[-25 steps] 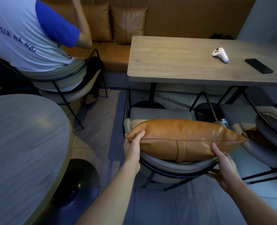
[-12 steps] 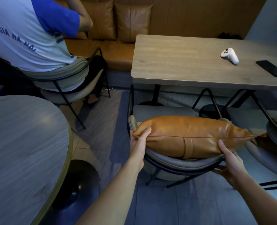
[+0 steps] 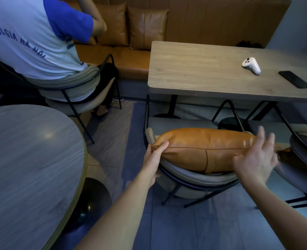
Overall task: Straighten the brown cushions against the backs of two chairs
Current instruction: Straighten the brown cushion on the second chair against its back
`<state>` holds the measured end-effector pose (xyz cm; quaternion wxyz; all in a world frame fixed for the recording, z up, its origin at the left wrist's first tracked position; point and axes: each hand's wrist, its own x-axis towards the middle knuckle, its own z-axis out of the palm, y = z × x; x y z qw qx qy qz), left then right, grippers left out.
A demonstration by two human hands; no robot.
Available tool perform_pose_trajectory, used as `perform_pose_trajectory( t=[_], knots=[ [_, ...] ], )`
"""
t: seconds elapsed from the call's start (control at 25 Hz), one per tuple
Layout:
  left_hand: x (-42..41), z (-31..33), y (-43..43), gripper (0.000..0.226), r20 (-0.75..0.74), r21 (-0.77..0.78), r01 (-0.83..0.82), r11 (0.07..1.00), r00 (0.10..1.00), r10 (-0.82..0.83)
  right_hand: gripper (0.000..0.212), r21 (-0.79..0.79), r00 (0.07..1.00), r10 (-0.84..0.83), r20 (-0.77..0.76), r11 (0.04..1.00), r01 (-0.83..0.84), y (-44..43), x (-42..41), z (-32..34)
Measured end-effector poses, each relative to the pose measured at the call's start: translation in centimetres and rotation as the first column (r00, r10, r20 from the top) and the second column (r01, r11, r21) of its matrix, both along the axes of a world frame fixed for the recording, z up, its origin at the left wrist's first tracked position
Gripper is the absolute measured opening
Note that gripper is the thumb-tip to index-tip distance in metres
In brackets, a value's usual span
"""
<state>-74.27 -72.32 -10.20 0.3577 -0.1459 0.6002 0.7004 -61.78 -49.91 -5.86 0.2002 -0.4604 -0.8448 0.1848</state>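
A brown leather cushion [image 3: 203, 148] lies lengthwise against the curved grey backrest of the near chair [image 3: 199, 179], tucked under the wooden table. My left hand [image 3: 155, 156] pinches the cushion's left corner. My right hand [image 3: 255, 159] hovers blurred and open over the cushion's right end, fingers spread, holding nothing. A second grey chair [image 3: 304, 147] stands at the right edge, and a bit of another brown cushion [image 3: 284, 154] shows on its seat, mostly hidden behind my right hand.
A rectangular wooden table [image 3: 212, 73] carries a white controller [image 3: 251, 65] and a black phone [image 3: 294, 79]. A round grey table [image 3: 26, 168] fills the left foreground. A seated person [image 3: 32, 37] occupies a chair at back left. A brown bench [image 3: 131, 56] with cushions lines the wall.
My right hand has let go of the cushion's right end and lifted, fingers spread. My left hand keeps its hold on the left corner. The view has shifted slightly.
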Motion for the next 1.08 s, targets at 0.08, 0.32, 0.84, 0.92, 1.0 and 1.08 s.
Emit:
perform_pose_trajectory(
  t=[0.08,0.32,0.84,0.92,1.0,1.08],
  knots=[
    [-0.1,0.4,-0.4,0.064,0.001,0.007,0.021,1.0,1.0,-0.021,0.103,0.158,0.957,0.287,0.033,0.944,-0.289,-3.3,-1.7,0.5],
    [-1.0,1.2,-0.9,0.06,-0.014,-0.033,0.056,0.998,0.998,-0.057,0.096,0.049,0.639,0.699,0.322,0.662,-0.748,-12.4,-5.6,-2.1],
    [-1.6,0.1,-1.0,0.069,-0.069,-0.158,0.118,0.98,0.989,-0.13,0.125,0.085,0.578,0.58,0.575,0.66,-0.747,-12.7,-6.2,-3.4],
    [-1.5,0.1,-1.0,0.072,-0.06,-0.172,0.124,0.977,0.989,-0.136,0.123,0.065,0.566,0.592,0.574,0.656,-0.752,-12.8,-6.0,-2.9],
    [-1.5,0.5,-1.0,0.071,-0.084,-0.184,0.156,0.971,0.981,-0.174,0.118,0.026,0.551,0.616,0.563,0.654,-0.756,-12.7,-5.9,-2.4],
    [-1.5,1.1,-1.2,0.065,-0.176,-0.234,0.173,0.957,0.96,-0.217,0.113,-0.029,0.526,0.648,0.551,0.645,-0.764,-12.4,-5.8,-1.6]
  ],
)
